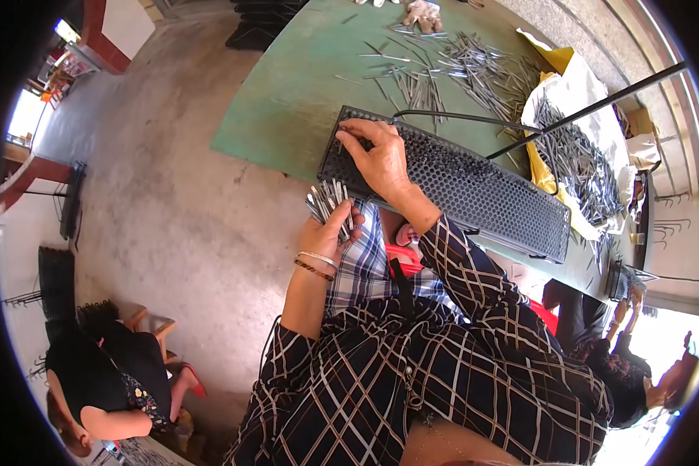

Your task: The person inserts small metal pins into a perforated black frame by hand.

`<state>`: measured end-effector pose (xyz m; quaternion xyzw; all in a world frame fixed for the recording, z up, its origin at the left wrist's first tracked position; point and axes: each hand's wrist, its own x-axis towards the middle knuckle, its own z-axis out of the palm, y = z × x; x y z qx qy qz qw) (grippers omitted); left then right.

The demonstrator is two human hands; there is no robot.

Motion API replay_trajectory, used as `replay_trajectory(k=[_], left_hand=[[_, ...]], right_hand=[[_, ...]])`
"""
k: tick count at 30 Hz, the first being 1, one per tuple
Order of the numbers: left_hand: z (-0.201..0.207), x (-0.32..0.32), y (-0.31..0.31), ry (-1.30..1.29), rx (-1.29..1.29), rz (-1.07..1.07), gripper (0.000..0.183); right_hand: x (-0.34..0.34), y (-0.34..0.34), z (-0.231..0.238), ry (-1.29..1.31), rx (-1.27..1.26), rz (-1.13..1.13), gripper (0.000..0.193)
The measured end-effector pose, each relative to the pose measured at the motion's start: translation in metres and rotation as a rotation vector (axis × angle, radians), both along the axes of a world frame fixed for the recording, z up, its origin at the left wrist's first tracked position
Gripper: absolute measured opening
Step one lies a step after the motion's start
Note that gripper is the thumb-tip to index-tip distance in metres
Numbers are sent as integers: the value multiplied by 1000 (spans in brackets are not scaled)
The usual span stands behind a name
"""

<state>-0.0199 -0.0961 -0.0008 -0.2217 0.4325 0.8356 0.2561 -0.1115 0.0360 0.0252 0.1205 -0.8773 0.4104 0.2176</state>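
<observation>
My left hand [332,230] is closed around a bundle of thin metal rods [328,199], whose ends fan out above the fingers. It is just off the near left end of a long black rack [481,190] covered in rows of round holes. Over that end of the rack, my right hand [382,161] bends its thumb and fingers together in a pinch close to the holes. What lies between those fingertips is too small to tell. The rack rests along the near edge of a green table [279,101].
Loose metal rods [474,70] lie scattered across the table. Behind the rack's right part, a white and yellow sack [582,85] bulges with more rods. A black bent bar [598,108] crosses above. A gloved hand [423,15] is at the far edge. Other people sit at lower left and right.
</observation>
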Motion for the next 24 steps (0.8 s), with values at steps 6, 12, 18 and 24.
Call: replay_trajectory(k=[6,12,18,24], left_hand=[[-3,-2,-2,79,28,26,14],[2,-4,0,71,33,68,18],[-5,-4,1,124,20,83,20],[-6,-4,1,122,30,113,20]], right_hand=[[1,-1,-13,118,165,25,17],[4,2,-7,290,339,54,16],[3,2,0,256,362,88,13],[3,0,0,221,370,88,12]])
